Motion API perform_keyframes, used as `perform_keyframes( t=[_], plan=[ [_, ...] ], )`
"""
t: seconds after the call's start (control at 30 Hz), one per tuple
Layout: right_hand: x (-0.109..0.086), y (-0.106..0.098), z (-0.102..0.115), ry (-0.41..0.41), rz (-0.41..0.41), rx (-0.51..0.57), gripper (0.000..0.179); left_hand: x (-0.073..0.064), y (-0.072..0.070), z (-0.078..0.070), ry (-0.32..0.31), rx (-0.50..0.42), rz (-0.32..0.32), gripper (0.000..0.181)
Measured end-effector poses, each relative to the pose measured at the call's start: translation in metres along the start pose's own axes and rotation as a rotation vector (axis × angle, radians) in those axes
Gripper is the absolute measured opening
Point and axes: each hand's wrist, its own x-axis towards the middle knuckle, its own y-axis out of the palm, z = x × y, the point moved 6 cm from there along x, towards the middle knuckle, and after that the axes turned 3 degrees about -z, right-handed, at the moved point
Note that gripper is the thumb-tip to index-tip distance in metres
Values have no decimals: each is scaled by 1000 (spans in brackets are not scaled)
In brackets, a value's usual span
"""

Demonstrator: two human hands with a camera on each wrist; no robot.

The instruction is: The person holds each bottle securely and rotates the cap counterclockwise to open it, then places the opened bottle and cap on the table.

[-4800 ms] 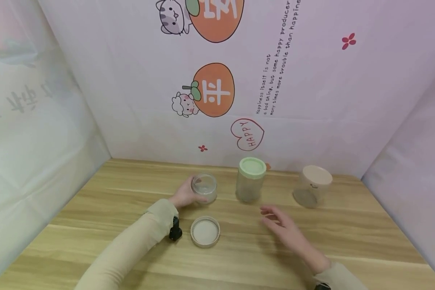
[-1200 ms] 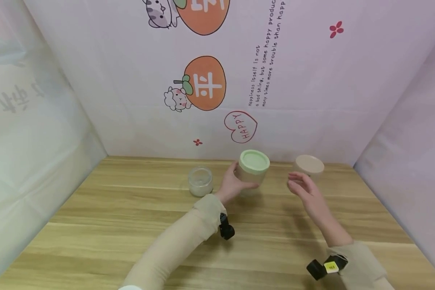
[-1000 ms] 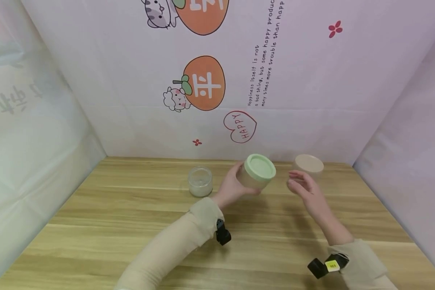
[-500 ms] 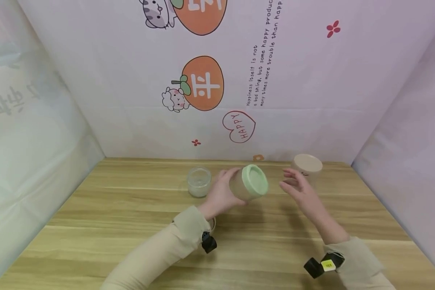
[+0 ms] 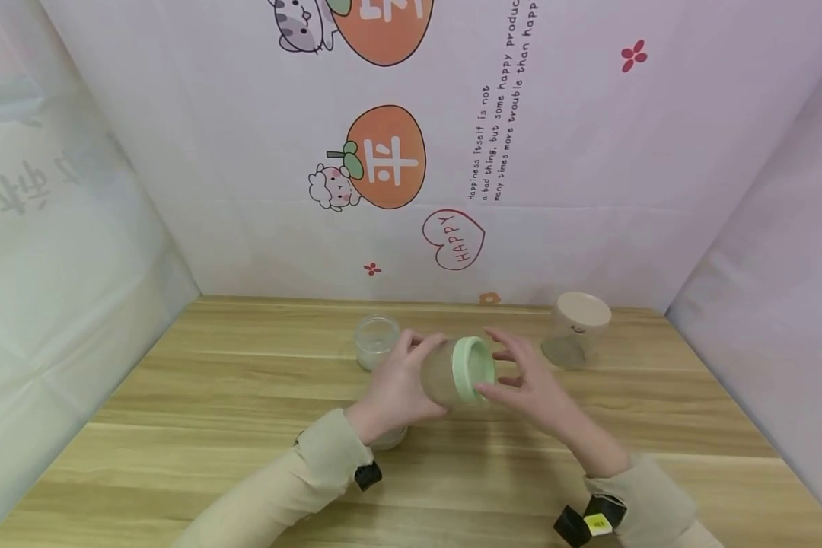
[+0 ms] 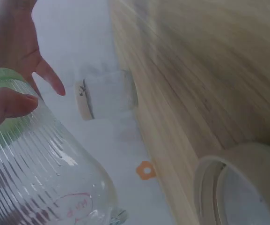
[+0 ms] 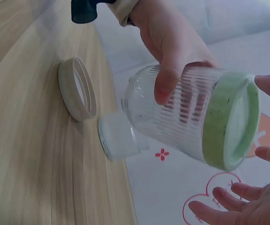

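Note:
My left hand [image 5: 393, 387] grips a clear ribbed jar [image 7: 172, 105] around its body, holding it above the table tilted onto its side. Its pale green lid [image 5: 475, 371] is on the jar and faces right. My right hand [image 5: 537, 392] reaches in from the right with fingers spread about the lid. In the right wrist view its thumb tip is right at the lid's rim, while the other fingers stand apart from it. The left wrist view shows the left thumb [image 6: 10, 107] lying across the jar close to the lid.
A small lidless glass jar [image 5: 375, 340] stands behind the left hand. A loose beige lid [image 7: 76, 89] lies on the wooden table [image 5: 199, 426], mostly hidden by the left wrist in the head view. Back right stands a clear jar with a beige lid [image 5: 582, 310]. A printed cloth [image 5: 555, 251] hangs behind.
Since the earliest frame, the left hand has left the small jar and lifted the green-lidded one. Lately that jar has come nearer and tipped sideways, while the right hand has moved left to its lid.

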Motion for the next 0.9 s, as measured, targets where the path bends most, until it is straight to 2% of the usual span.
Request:
perform_keyframes(
  t=[0.17, 0.33, 0.6, 0.77, 0.9],
  plan=[
    [-2, 9, 7, -36, 21, -6, 71, -6, -5, -6, 144, 156, -60, 93],
    [-5, 14, 10, -23, 26, 14, 69, -11, -8, -11, 232, 249, -86, 91],
    [-6, 20, 6, -31, 3, 37, 70, -15, -9, -10, 281, 334, -82, 94],
    [-5, 25, 3, -62, -20, 58, 70, -16, -10, -7, 311, 343, -86, 92],
    [-4, 30, -1, -77, -39, 73, 71, -17, -11, -3, 309, 338, -76, 92]
  ],
)
